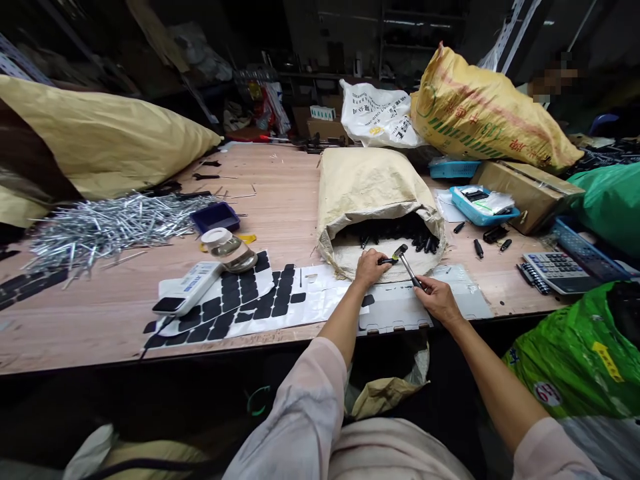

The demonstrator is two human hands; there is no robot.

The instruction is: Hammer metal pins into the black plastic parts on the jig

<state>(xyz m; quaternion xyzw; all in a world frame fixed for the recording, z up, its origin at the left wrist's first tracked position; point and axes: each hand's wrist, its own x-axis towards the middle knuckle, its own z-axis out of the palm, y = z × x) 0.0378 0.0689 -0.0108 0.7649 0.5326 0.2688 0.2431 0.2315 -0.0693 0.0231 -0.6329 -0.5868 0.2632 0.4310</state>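
My right hand [438, 299] is closed round the dark grip of a small hammer [410, 268] with a bare metal shaft. The hammer's head is up and to the left, right by the fingertips of my left hand [370, 268]. Those fingers pinch a small black part [386, 261]; its exact kind is too small to make out. Both hands are in front of a beige woven sack [373, 177] that lies with its mouth toward me. Inside the mouth are several black pieces [423, 241]. A flattened grey carton sheet [400, 310] lies under my hands at the table edge.
On the left are a heap of metal rods [120, 227], a dark blue tray [215, 218], a jar [230, 250] and a white device [189, 288]. To the right are a blue basket [484, 215], a cardboard box [530, 200], a calculator [559, 272] and a green sack [565, 353].
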